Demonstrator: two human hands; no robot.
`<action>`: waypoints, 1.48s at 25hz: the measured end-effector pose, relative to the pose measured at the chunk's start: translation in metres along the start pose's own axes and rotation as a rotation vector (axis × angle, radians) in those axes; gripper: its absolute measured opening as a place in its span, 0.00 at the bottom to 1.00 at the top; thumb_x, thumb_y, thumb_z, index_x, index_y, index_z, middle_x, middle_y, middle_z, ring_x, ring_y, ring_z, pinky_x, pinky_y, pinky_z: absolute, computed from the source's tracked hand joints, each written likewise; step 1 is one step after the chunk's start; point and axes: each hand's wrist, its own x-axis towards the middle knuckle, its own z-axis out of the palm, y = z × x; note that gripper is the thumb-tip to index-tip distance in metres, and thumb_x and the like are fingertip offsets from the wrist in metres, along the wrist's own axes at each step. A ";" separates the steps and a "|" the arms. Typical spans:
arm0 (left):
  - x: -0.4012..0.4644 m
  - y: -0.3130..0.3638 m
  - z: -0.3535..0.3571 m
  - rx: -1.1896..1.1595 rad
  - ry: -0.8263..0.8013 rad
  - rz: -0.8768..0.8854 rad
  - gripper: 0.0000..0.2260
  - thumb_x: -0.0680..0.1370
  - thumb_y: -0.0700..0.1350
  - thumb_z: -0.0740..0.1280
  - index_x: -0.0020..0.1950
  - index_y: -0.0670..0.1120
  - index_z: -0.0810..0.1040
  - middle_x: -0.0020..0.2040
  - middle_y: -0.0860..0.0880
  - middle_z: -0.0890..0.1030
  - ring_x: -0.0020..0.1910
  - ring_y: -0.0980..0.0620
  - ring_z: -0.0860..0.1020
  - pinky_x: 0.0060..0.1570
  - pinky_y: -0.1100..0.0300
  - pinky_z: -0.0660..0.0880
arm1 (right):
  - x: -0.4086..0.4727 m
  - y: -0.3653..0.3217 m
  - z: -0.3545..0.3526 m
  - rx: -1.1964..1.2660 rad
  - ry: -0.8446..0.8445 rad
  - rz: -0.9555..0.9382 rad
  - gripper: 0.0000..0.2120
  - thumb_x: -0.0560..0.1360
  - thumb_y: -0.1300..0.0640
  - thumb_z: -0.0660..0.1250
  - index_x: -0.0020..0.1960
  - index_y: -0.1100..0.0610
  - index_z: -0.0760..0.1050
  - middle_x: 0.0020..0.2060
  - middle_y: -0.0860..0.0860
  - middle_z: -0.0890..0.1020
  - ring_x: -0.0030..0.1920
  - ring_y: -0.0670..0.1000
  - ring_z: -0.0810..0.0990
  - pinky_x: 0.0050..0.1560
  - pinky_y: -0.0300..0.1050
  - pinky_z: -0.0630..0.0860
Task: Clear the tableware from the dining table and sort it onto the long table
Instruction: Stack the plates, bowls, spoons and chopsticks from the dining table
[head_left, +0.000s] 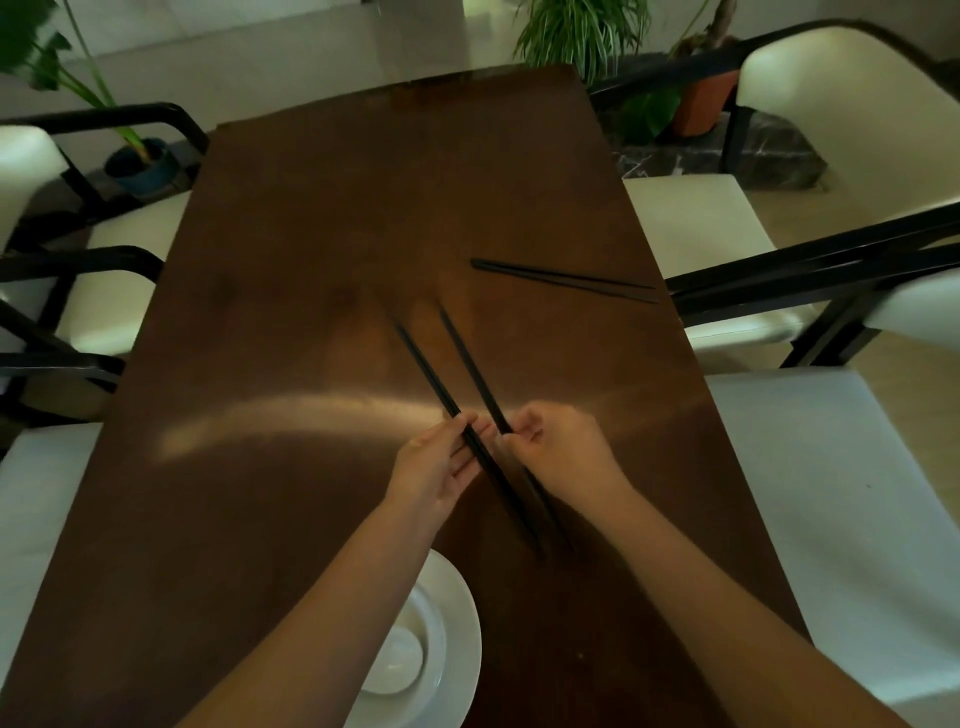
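1. A dark brown wooden table (322, 249) fills the middle of the frame, seen from above and running away toward the top.
2. Two bare forearms reach in from the bottom edge and meet near the centre, slightly right of the middle.
3. The left hand (441, 462) has its grip closed around black chopsticks (431, 369) — they point toward the upper left of the frame, and their near ends run down past the palm.
4. The right hand (558, 441) has its grip closed on a second set of black chopsticks (470, 358), also angled up and to the left. The two sets lie close together and nearly parallel; motion blur hides how many sticks are in each.
5. Another pair of black chopsticks (563, 279) lies flat on the table in the right centre of the frame, near the table's right edge, well apart from both hands.
6. At the bottom centre, a white plate (462, 639) sits on the table with a small white bowl (400, 660) on it — the left forearm partly covers both.
7. Cream-cushioned chairs with dark frames (852, 135) stand along the left and right sides.
8. Potted green plants (582, 31) stand on the floor at the top of the frame.
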 end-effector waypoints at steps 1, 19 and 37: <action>0.000 0.000 0.002 -0.013 -0.007 0.001 0.08 0.78 0.41 0.63 0.52 0.38 0.77 0.42 0.43 0.85 0.41 0.49 0.84 0.36 0.58 0.80 | 0.001 -0.011 0.007 -0.010 0.010 -0.023 0.03 0.73 0.54 0.66 0.41 0.46 0.75 0.37 0.46 0.80 0.39 0.45 0.79 0.43 0.44 0.79; 0.036 0.033 -0.035 -0.124 0.134 0.023 0.06 0.75 0.36 0.65 0.50 0.38 0.77 0.38 0.45 0.86 0.40 0.51 0.84 0.32 0.61 0.80 | 0.171 0.062 -0.070 -0.762 0.205 0.005 0.28 0.76 0.53 0.63 0.72 0.56 0.58 0.71 0.57 0.65 0.70 0.59 0.62 0.64 0.57 0.67; 0.036 0.032 -0.041 -0.087 0.112 0.046 0.07 0.75 0.37 0.66 0.51 0.38 0.78 0.42 0.44 0.86 0.43 0.50 0.84 0.33 0.60 0.81 | 0.170 0.055 -0.065 -0.528 -0.327 -0.251 0.19 0.77 0.60 0.60 0.65 0.46 0.67 0.52 0.50 0.76 0.44 0.51 0.80 0.42 0.41 0.77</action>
